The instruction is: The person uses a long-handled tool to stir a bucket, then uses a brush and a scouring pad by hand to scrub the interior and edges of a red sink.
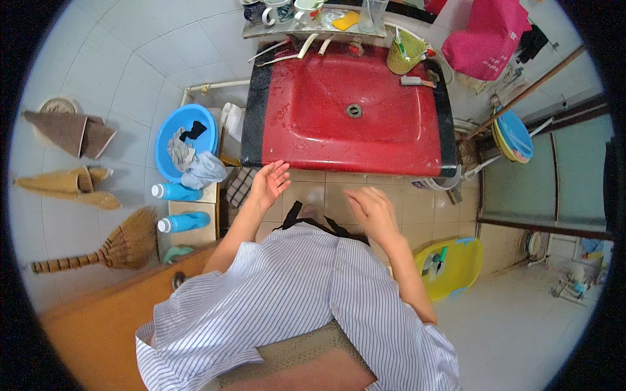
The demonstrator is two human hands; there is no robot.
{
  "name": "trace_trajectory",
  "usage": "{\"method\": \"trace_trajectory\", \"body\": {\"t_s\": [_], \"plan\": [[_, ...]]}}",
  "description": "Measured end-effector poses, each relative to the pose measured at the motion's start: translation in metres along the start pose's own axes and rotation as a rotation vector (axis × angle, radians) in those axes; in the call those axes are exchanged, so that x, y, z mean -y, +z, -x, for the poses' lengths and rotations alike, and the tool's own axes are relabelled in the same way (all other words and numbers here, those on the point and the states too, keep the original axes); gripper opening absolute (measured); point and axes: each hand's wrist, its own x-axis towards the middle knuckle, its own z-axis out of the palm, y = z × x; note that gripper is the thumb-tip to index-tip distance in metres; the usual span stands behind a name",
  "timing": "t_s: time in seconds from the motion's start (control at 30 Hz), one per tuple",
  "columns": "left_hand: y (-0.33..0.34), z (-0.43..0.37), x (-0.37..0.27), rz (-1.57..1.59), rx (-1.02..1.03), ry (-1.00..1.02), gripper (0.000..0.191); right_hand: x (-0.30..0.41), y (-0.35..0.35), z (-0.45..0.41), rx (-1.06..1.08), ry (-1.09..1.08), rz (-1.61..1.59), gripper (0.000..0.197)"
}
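A glossy red washbasin with black side edges spans the view before me, its metal drain uncovered. By the basin's front left corner, my left hand is turned palm up with its fingers spread and nothing in it. My right hand hangs over the tiled floor in front of the basin, back upward. Its fingers curl down, and the palm side is hidden. On the basin's right edge lies a white and orange brush-like item. Behind it, a yellow-green basket holds toothbrushes.
A shelf above the basin carries mugs and a yellow sponge. At left are a blue tub with cloths, two blue bottles, a straw broom and a wooden door. A yellow tub sits at right.
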Motion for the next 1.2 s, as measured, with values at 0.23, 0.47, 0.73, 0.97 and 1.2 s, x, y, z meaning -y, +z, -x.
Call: {"method": "trace_trajectory", "body": {"t_s": [0.23, 0.47, 0.73, 0.97, 1.2], "plan": [[0.01, -0.026, -0.023, 0.059, 0.087, 0.006, 0.034, -0.02, -0.011, -0.033, 0.086, 0.012, 0.146, 0.015], [-0.006, -0.032, -0.035, 0.147, 0.056, 0.046, 0.037, -0.097, -0.045, -0.114, -0.001, 0.025, 0.199, 0.018], [0.008, -0.045, -0.057, 0.209, -0.011, 0.169, 0.035, -0.3, -0.073, -0.237, -0.401, 0.57, -0.292, 0.03], [0.078, -0.057, -0.046, 0.237, -0.121, 0.175, 0.033, -0.403, -0.088, -0.317, -0.452, 0.893, -0.4, 0.05], [0.116, -0.071, -0.042, 0.246, -0.191, 0.169, 0.033, -0.503, -0.084, -0.345, -0.404, 0.841, 0.117, 0.078]]}}
